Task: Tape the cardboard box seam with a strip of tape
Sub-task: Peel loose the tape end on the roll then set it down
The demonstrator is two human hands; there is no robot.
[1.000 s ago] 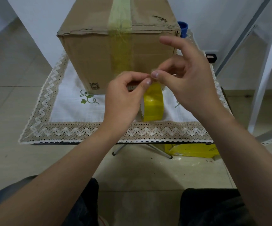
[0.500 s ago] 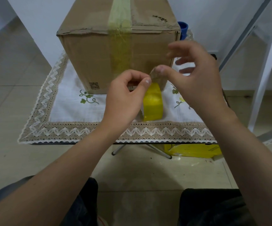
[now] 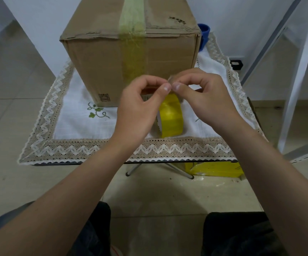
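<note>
Head view: our left hand grips the yellow tape roll by its top, thumb pressed on the rim. Our right hand pinches the clear tape end between thumb and forefinger. Half a second ago the right fingers were spread and the pinch sat off to the right; now they are curled and the two thumbs almost touch. We judge that the end is only being worked loose, with no strip drawn yet. The roll hangs upright over the lace-edged tablecloth; we cannot tell whether it touches it. Just behind stands the cardboard box, with an old yellowish tape strip already on its seam.
</note>
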